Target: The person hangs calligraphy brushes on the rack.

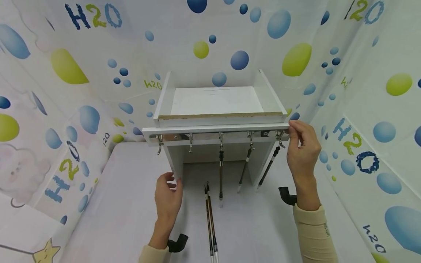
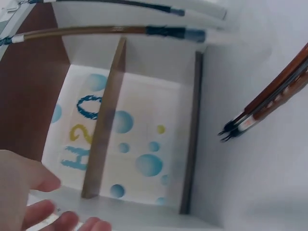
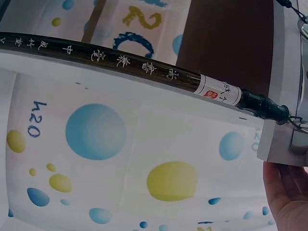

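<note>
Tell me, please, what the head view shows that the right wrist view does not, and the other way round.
Only the head view shows the left hand, beside the rack's left side panel, and two loose brushes lying on the white surface.

Only the right wrist view shows readable detail on a hanging brush: white characters along its dark handle and a red mark on its white label.

Both show the right hand at one end of the hook rail, a hanging brush, and the dotted, lettered sheet.
</note>
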Motion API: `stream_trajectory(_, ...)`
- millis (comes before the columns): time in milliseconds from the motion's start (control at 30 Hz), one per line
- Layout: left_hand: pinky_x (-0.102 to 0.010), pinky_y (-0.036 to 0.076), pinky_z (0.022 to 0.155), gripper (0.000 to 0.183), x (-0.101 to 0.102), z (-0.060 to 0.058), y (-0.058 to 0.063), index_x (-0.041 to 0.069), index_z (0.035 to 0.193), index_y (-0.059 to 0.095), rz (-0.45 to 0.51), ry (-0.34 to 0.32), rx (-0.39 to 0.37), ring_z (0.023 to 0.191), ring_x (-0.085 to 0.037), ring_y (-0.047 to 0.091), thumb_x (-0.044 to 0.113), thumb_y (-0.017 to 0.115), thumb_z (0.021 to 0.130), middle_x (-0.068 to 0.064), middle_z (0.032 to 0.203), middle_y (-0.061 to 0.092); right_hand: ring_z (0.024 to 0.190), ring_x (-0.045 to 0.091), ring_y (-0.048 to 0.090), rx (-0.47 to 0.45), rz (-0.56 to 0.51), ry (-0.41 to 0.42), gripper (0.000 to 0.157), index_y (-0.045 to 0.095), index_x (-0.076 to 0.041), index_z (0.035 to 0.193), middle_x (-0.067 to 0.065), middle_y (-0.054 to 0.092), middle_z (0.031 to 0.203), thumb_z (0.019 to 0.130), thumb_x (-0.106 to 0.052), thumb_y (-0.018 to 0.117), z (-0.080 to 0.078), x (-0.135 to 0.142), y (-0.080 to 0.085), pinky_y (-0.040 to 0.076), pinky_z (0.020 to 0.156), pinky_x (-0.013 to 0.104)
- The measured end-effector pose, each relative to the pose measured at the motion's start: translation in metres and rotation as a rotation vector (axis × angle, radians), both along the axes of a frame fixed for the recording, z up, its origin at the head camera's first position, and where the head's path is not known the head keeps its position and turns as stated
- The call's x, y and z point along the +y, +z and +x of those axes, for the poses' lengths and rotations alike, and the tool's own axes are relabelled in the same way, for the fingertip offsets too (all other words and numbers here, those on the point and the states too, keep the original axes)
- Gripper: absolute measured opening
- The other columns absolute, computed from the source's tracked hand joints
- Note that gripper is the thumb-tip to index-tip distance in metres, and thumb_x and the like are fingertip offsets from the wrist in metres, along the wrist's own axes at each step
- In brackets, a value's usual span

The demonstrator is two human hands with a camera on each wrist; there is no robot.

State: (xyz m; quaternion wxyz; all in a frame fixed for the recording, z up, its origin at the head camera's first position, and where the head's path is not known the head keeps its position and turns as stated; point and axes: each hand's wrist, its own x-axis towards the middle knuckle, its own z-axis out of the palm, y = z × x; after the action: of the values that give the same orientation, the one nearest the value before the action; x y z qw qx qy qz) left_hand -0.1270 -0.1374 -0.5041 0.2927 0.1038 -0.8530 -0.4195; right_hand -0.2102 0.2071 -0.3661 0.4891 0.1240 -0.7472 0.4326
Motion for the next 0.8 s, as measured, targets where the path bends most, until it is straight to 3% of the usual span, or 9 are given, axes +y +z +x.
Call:
stream_trajectory(367,-0.024,0.045,0.054,0.032,0.032,0.015,-0.044,-0.004,0.114,0.068,0.001,-0.151,-0.361,0.067,-0.014,0.057,0.017,0.068,0.091,-0.015,0.094,0.069,0.104,-0.004,0.062,-0.008,-0.002,0.000,0.025,0.070,0.006,0.115,0.021,0.069,0.115,0.100,-0.010,0.060,0.000,0.000,0.000,0.051,0.095,0.013)
stream_trajectory(600,-0.022,0.041,0.050,0.028,0.051,0.027,-0.069,-0.007,0.107,0.069,-0.049,-0.236,-0.424,0.061,-0.011,0.050,0.013,0.071,0.087,-0.006,0.076,0.062,0.104,-0.002,0.063,-0.015,-0.005,0.003,0.024,0.070,0.005,0.116,0.020,0.069,0.116,0.100,-0.010,0.060,0.000,-0.001,0.000,0.051,0.095,0.013)
stream_trajectory(800,-0.018,0.041,0.044,0.023,0.061,0.033,-0.074,-0.007,0.100,0.069,-0.023,-0.294,-0.455,0.054,-0.007,0.052,0.010,0.072,0.085,-0.005,0.069,0.064,0.104,0.006,0.066,-0.019,-0.003,-0.003,0.024,0.070,0.004,0.115,0.019,0.069,0.116,0.100,-0.010,0.060,0.000,0.000,-0.001,0.051,0.095,0.014)
